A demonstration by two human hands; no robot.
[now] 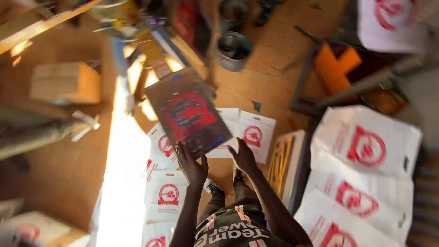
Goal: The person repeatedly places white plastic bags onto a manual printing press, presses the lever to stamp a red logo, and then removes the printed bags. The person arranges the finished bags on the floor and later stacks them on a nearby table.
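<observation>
Hands first, nearest the camera: left hand (pixel 192 165) and right hand (pixel 243 157) both grip the near edge of a dark printing screen (pixel 188 115), fingers curled over its frame, one at each near corner so the flat panel stays level and tilted away from the body. Screen carries a round red design with dark ink smears; it sits above a white printed bag (pixel 256 132) on the wooden floor (pixel 64 174), apparently lifted clear of it, though motion blur hides whether the far edge touches. Left of the screen, a column of white bags with red emblems (pixel 168 194) lies in single file, flat and face up, probably spread that way to dry without touching. Right of the screen, a wooden frame (pixel 283 160) lies on the floor, then a larger overlapping spread of printed bags (pixel 366 151). Open floor is narrow: only a strip just under and behind the screen is free. Beyond the screen, a grey bucket (pixel 234 50) stands near its far corner, with blurred clutter past it; a wooden block (pixel 66 82) sits well apart to the left.
</observation>
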